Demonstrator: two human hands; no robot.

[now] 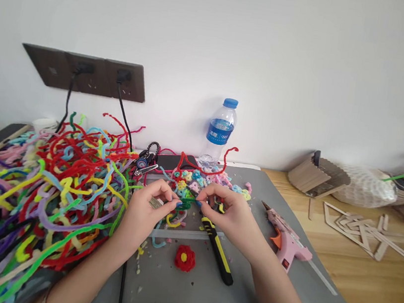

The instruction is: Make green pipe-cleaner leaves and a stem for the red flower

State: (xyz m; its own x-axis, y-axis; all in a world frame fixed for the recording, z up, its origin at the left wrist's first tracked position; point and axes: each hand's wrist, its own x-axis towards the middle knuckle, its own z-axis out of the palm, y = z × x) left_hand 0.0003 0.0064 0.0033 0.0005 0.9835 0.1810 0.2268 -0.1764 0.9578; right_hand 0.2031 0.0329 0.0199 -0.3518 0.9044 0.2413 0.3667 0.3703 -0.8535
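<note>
**Both hands pinch a green pipe cleaner over the grey desk**

Your left hand (146, 210) and right hand (233, 217) meet just above the middle of the desk (181, 299), and the green pipe cleaner (186, 203) runs between them. The fingers of both hands are closed on it, the left thumb and forefinger at one end and the right fingertips at the other. Your left hand also seems to have a small pale piece tucked under the thumb; what it is cannot be made out.

Just below your right hand lies a black-and-yellow hand tool (218, 252), its handle pointing toward you. Whether your palm touches it cannot be told. A red flower with a yellow centre (185, 258) lies on the desk near the tool's handle, on its left. A clear glue stick (185, 234) lies crosswise under your hands.

To your left a big tangled heap of pipe cleaners (41, 194) covers that side of the desk. Behind your hands sits a cluster of small pastel flowers (207, 179), with a water bottle (220, 130) upright against the wall. A pink glue gun (287, 240) lies to the right of your right wrist.
</note>
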